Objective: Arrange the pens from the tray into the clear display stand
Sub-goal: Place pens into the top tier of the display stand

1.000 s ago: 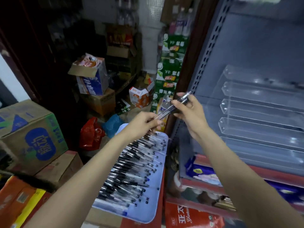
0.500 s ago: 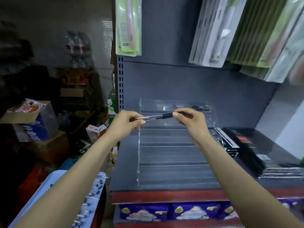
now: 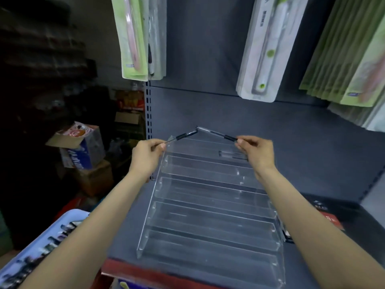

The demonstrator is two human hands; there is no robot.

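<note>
Both bare forearms reach forward and upward from the lower corners of the view, converging slightly toward the middle. The left hand [image 3: 145,155] is raised with its back toward the camera, wrist nearly straight, fingers [image 3: 159,145] curled inward and pinching the end of a pen [image 3: 183,136] at the thumb and forefinger. The right hand [image 3: 257,152] sits at about the same height, well apart from the left, its back also facing the camera, fingers [image 3: 241,141] bent and pinching the end of a second pen [image 3: 218,134] (the far ends of the two meet between the hands). Both wrists are level, elbows out of view.
</note>
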